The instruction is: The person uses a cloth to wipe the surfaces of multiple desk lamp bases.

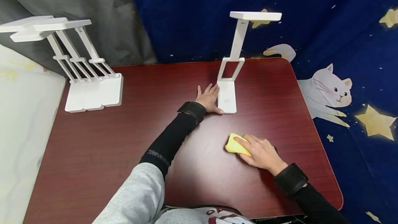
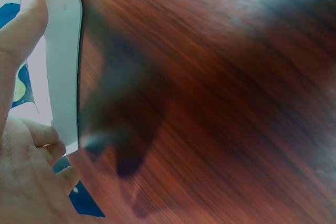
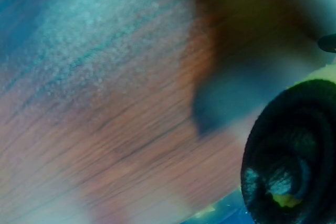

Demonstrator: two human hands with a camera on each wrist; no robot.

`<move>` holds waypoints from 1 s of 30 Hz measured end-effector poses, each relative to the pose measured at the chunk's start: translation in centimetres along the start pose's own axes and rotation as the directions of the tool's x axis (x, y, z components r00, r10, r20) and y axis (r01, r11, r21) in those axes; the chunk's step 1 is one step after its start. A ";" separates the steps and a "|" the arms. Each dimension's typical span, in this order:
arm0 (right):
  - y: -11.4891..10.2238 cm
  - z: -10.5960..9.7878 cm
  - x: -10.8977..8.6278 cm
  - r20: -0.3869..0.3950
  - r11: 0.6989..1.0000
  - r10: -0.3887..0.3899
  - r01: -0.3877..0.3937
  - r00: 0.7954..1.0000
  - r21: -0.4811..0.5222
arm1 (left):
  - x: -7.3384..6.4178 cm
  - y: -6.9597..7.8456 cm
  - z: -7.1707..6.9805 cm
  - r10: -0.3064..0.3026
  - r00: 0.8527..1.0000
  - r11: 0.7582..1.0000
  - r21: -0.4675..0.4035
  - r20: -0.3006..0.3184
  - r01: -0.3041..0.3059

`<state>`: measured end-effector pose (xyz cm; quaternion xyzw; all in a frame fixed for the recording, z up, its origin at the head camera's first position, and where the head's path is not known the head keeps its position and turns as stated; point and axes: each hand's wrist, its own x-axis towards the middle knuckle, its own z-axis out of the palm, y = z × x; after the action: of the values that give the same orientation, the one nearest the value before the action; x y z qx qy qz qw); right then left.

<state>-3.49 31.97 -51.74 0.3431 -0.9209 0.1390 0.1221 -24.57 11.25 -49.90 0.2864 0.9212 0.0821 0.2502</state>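
In the head view, a white desk lamp [image 1: 227, 96] stands on the table with its arm raised. My left hand [image 1: 209, 99] touches the left side of its base, fingers spread and fairly straight, thumb at the front corner. The left wrist view shows the thumb and fingertips against the edge of the white base [image 2: 62, 66]. Nearer the front right, my right hand [image 1: 259, 151] grips a folded yellow cloth [image 1: 235, 143] low over the tabletop. A dark round thing [image 3: 286, 150] fills the right side of the right wrist view; what it is I cannot tell.
Several more white lamps [image 1: 102, 91] stand side by side at the left rear of the reddish-brown table [image 1: 149, 96]. A blue curtain [image 1: 186, 16] with a cat and stars hangs behind and right. A pale panel [image 1: 25, 130] borders the left edge.
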 end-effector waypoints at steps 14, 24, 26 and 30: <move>-0.3 0.1 0.2 -0.013 1.000 -0.008 0.008 1.000 0.005 | 0.5 1.5 -1.0 -0.012 1.000 0.999 0.040 -0.028 0.013; -0.7 0.2 0.2 -0.018 1.000 -0.015 0.015 1.000 0.004 | 0.4 -0.2 1.8 0.009 0.995 1.000 -0.014 -0.101 -0.010; -0.7 0.2 0.1 -0.021 1.000 -0.016 0.016 1.000 -0.001 | 0.2 -0.8 2.3 0.005 0.994 1.000 -0.027 -0.107 -0.008; -0.7 0.2 0.2 -0.030 1.000 -0.013 0.013 0.999 -0.008 | -0.3 -1.7 2.4 0.002 0.993 1.000 -0.012 -0.119 -0.003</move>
<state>-3.19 31.31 -51.74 0.3466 -0.9172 0.1396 0.1381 -23.97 9.65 -52.39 0.2806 0.9336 0.1050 0.1968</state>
